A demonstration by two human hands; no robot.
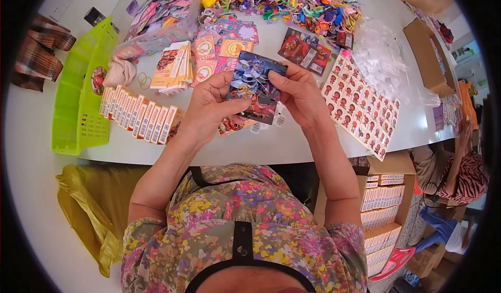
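Note:
Above the near part of the white table I hold a glossy dark-blue printed packet (254, 76). My left hand (213, 101) grips its left and lower edge, thumb across the front. At the upper right, my right hand (301, 92) pinches it, thumb on top. Beneath the hands, partly covered, lies a small red-and-yellow printed piece (229, 127). Two dark-red packets, one a larger flat packet (302, 51), rest just beyond my right hand. Pink and orange printed cards (209, 53) spread beyond my left hand, beside a stack of flat orange-and-white cartons (174, 66).
A row of small boxes (138, 114) stands at left, by a lime-green basket (83, 92). Colourful trinkets (292, 3) heap at the back. Right are a sticker sheet (357, 100), clear plastic bags (383, 53) and a carton of boxes (409, 183). A person (464, 175) is far right.

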